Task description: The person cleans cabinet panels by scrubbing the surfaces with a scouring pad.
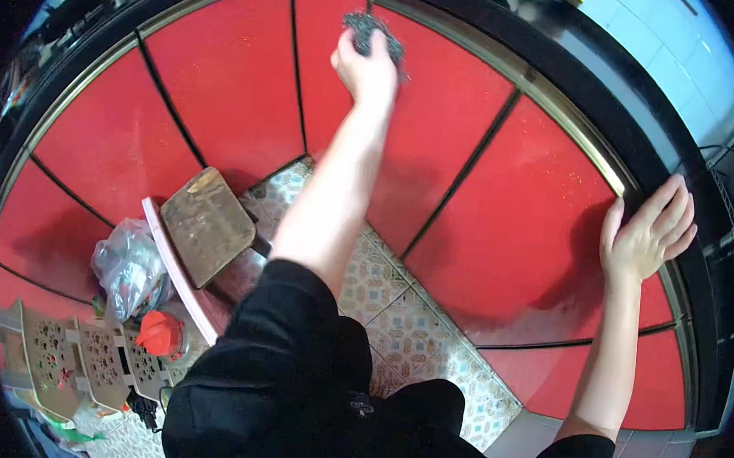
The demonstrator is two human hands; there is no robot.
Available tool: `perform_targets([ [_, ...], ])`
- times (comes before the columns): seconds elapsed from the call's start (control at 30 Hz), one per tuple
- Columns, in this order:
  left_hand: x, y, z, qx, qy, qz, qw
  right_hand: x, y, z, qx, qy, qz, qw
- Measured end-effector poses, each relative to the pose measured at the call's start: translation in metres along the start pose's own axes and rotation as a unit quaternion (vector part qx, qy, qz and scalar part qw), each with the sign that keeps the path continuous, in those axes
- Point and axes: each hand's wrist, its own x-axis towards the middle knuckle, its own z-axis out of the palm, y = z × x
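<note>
My left hand (368, 72) is closed around a grey steel wool scrubber (374, 35). It presses the scrubber against the upper part of a red cabinet door (419, 88), just below the metal trim. Far to the right, my right hand (652, 228) rests with fingers spread on the black counter edge (697, 197) and holds nothing. Small specks dot the red door (547, 208) between my hands. The palm side of my left hand is hidden.
A wooden stool (207, 226) stands against the doors at left. Beside it are a pink board edge (178, 271), a clear plastic bag (130, 268), a red-lidded container (160, 334) and a beige perforated rack (102, 359). Patterned tiles (411, 326) cover the floor.
</note>
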Motion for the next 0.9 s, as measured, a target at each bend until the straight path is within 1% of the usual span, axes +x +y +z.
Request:
perform_targets([
  [0.07, 0.045, -0.011, 0.006, 0.065, 0.013, 0.059, 0.996, 0.000, 0.001, 0.001, 0.004, 0.006, -0.003, 1.000],
  [0.1, 0.053, -0.005, 0.009, 0.064, 0.016, 0.062, 0.996, 0.000, 0.001, 0.001, 0.003, 0.008, -0.004, 1.000],
  [0.13, 0.059, 0.000, 0.015, 0.125, -0.013, 0.120, 0.985, 0.000, 0.000, 0.002, 0.001, 0.008, -0.004, 1.000],
  [0.2, 0.058, 0.006, 0.026, 0.244, -0.073, 0.229, 0.940, 0.000, -0.002, 0.003, -0.001, 0.006, -0.003, 1.000],
  [0.23, 0.053, 0.006, 0.030, 0.243, -0.075, 0.226, 0.940, 0.000, -0.001, 0.003, -0.002, 0.005, -0.004, 1.000],
  [0.3, 0.037, 0.008, 0.039, 0.253, -0.034, 0.318, 0.913, 0.000, -0.001, 0.002, -0.007, 0.006, -0.004, 1.000],
  [0.37, 0.004, 0.025, 0.041, 0.286, -0.090, 0.321, 0.898, 0.001, -0.002, 0.001, 0.003, 0.019, -0.005, 1.000],
  [0.43, -0.042, 0.039, 0.039, 0.247, -0.102, 0.355, 0.896, 0.002, -0.005, 0.001, 0.011, 0.027, -0.006, 1.000],
  [0.5, -0.079, 0.027, 0.051, 0.257, -0.209, 0.410, 0.850, 0.003, -0.007, 0.000, 0.009, 0.032, -0.002, 0.999],
  [0.53, -0.084, 0.034, 0.045, 0.258, -0.208, 0.412, 0.849, 0.003, -0.008, -0.001, 0.008, 0.034, 0.001, 0.999],
  [0.63, -0.095, 0.051, 0.036, 0.115, -0.223, 0.437, 0.864, 0.001, -0.008, -0.001, 0.013, 0.029, 0.002, 0.999],
  [0.67, -0.088, 0.049, 0.034, 0.114, -0.221, 0.436, 0.865, 0.002, -0.008, 0.000, 0.015, 0.027, 0.002, 1.000],
  [0.73, -0.059, 0.038, 0.027, 0.255, -0.185, 0.455, 0.833, 0.003, -0.009, 0.001, 0.014, 0.029, -0.001, 0.999],
  [0.8, -0.017, 0.014, 0.029, 0.263, -0.095, 0.388, 0.878, 0.002, -0.007, 0.002, 0.012, 0.029, -0.003, 1.000],
  [0.87, 0.020, -0.008, 0.028, 0.228, -0.034, 0.308, 0.923, 0.001, -0.006, 0.001, 0.006, 0.029, -0.003, 1.000],
  [0.9, 0.032, -0.020, 0.027, 0.227, -0.035, 0.306, 0.924, 0.001, -0.007, 0.001, 0.004, 0.029, -0.004, 1.000],
])
